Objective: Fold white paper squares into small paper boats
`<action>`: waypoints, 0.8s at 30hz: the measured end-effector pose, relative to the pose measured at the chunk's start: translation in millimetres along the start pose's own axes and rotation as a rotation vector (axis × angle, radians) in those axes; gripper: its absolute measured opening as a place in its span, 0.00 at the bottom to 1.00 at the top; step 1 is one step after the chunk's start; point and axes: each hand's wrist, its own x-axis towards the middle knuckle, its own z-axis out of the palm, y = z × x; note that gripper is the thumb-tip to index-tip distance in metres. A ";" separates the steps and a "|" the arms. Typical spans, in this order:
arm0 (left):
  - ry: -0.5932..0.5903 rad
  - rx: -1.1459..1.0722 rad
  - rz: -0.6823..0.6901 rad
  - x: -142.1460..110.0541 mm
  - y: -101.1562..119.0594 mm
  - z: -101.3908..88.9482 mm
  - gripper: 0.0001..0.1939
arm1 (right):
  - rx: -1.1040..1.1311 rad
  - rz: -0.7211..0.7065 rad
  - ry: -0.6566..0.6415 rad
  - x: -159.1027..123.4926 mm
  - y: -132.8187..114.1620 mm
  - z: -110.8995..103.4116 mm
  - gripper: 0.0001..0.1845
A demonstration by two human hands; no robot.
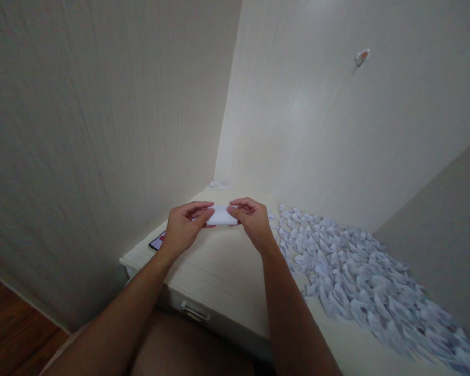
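A small white piece of paper (221, 215) is held level above the desk, stretched between my two hands. My left hand (186, 224) pinches its left end, thumb on the near face and fingers behind. At the other end my right hand (253, 219) grips it the same way. The paper looks folded, though its layers are too small to make out. Many folded white paper pieces (344, 256) lie in a wide spread to the right of my right hand. Beside my left wrist, a phone (156, 241) with a lit screen lies partly hidden.
The pale desk (219, 271) has a drawer with a metal handle (195, 312) at its front edge. Walls close it in on the left and back. Some white paper scraps (219, 185) sit in the far corner. A small fixture (362, 56) is on the back wall.
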 end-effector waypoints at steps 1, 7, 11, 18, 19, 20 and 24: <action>0.002 0.010 -0.008 -0.5 1.3 0.1 0.23 | -0.015 -0.008 -0.006 0.3 1.0 -0.4 0.14; -0.001 0.083 -0.004 -1.2 5.9 -0.3 0.22 | -0.066 -0.004 -0.073 0.2 5.4 -1.9 0.13; -0.035 0.169 0.050 -1.0 3.7 -1.4 0.20 | -0.257 -0.034 -0.127 -0.6 5.5 -2.6 0.11; -0.060 0.253 0.125 2.5 -4.9 -6.2 0.18 | -0.368 -0.112 -0.235 -2.5 5.8 -0.1 0.09; -0.084 0.271 0.127 2.9 -5.8 -6.8 0.17 | -0.394 -0.120 -0.252 -2.9 5.8 0.6 0.09; -0.100 0.282 0.125 3.2 -7.0 -7.0 0.17 | -0.422 -0.126 -0.264 -3.2 6.1 1.3 0.09; -0.032 0.146 0.039 1.3 -13.3 0.4 0.23 | -0.438 -0.131 -0.168 -1.7 10.2 3.2 0.10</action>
